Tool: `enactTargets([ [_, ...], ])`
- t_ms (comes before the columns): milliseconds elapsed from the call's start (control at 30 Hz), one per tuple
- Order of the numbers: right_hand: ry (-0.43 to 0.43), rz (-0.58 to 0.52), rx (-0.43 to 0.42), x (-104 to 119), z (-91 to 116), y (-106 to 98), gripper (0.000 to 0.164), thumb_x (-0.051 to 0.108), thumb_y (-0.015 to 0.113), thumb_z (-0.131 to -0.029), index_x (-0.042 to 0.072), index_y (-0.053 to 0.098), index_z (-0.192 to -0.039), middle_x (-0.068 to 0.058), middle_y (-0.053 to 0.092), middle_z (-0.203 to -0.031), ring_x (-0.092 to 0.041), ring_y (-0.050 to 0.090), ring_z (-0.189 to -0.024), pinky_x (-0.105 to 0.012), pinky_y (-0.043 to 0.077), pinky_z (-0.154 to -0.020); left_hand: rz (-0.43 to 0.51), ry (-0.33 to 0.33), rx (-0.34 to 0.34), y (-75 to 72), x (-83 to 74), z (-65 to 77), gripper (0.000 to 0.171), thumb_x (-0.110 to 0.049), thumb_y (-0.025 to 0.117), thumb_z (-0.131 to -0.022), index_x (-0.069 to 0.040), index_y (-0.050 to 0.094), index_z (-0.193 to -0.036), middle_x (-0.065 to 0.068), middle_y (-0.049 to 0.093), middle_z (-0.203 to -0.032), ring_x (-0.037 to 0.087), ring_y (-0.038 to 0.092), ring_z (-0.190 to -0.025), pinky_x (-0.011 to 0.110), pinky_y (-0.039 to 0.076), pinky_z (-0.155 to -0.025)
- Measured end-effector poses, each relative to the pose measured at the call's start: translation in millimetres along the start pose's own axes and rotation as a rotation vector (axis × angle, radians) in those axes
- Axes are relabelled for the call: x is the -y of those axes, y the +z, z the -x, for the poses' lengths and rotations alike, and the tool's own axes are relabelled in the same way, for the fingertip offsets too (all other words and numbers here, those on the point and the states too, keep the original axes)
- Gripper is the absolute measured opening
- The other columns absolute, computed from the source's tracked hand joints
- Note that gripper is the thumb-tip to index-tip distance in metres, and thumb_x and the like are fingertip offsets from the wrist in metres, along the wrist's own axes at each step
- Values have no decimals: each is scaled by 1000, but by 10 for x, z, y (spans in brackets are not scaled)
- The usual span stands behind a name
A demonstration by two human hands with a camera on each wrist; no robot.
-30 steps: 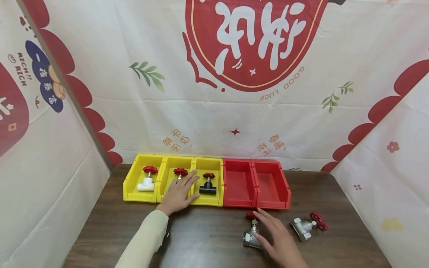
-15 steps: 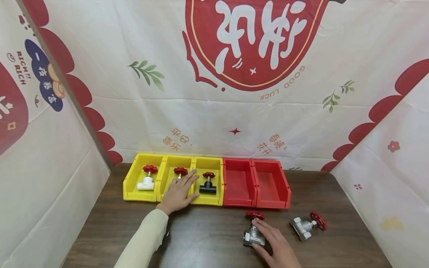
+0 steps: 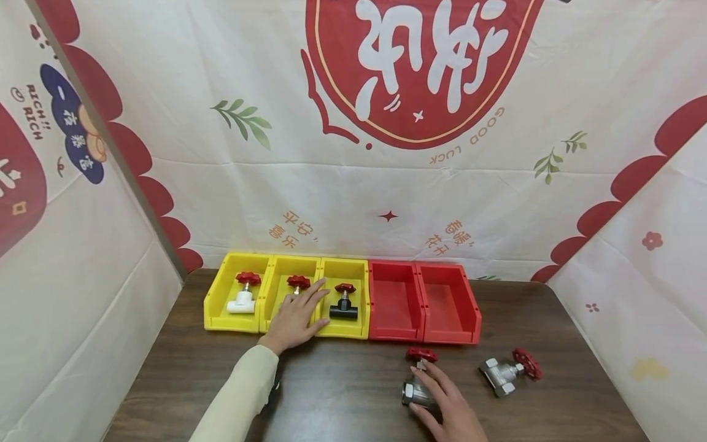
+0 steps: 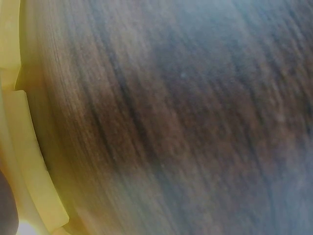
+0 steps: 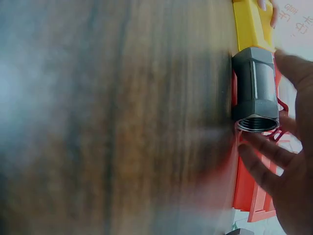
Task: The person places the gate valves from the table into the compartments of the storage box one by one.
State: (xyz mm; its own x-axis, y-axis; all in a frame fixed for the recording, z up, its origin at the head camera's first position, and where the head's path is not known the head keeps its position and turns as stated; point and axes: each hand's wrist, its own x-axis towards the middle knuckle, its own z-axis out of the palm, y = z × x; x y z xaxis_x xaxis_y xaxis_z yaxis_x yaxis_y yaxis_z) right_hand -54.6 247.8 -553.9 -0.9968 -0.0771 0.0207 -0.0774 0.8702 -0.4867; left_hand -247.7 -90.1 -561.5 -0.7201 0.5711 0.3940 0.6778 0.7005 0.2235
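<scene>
My left hand (image 3: 294, 319) rests over the front of the middle and right yellow bins, fingers straight. Beneath it, partly covered, lies a valve with a red handwheel (image 3: 298, 282). My right hand (image 3: 448, 405) is beside a metal gate valve (image 3: 418, 393) on the table, its fingers extended over the valve body. In the right wrist view the threaded end of that metal valve (image 5: 255, 90) shows between the spread thumb and fingers (image 5: 261, 166); a firm grip does not show. Another metal valve with a red handwheel (image 3: 505, 372) lies to the right.
A white valve (image 3: 241, 302) lies in the left yellow bin (image 3: 215, 310), a black valve (image 3: 343, 307) in the right yellow bin (image 3: 342, 331). Two red bins (image 3: 394, 334) adjoin on the right. Behind the wooden table (image 3: 331, 393) hangs a printed cloth (image 3: 353, 196).
My right hand has moved slightly left, its fingers now covering more of the nearer metal valve. The left hand has stayed in place.
</scene>
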Motion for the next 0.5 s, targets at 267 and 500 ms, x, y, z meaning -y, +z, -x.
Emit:
enactTargets([
  [267,-10,52,-40,-50,9,56,62,44,74,-80,35,52,-137,-3,47,-137,-28,51,-117,-52,48,-82,-4,7,-18,-1,15,-11,63,-42,62,-91,-18,39,-144,-2,17,-158,24,55,-112,47,38,-86],
  [500,7,87,18,-2,-27,69,63,47,76,-77,35,53,-135,-9,51,-130,-30,52,-113,-52,50,-77,9,3,-11,-6,-2,-13,63,-42,62,-90,-18,39,-144,-3,16,-158,25,54,-113,48,38,-88],
])
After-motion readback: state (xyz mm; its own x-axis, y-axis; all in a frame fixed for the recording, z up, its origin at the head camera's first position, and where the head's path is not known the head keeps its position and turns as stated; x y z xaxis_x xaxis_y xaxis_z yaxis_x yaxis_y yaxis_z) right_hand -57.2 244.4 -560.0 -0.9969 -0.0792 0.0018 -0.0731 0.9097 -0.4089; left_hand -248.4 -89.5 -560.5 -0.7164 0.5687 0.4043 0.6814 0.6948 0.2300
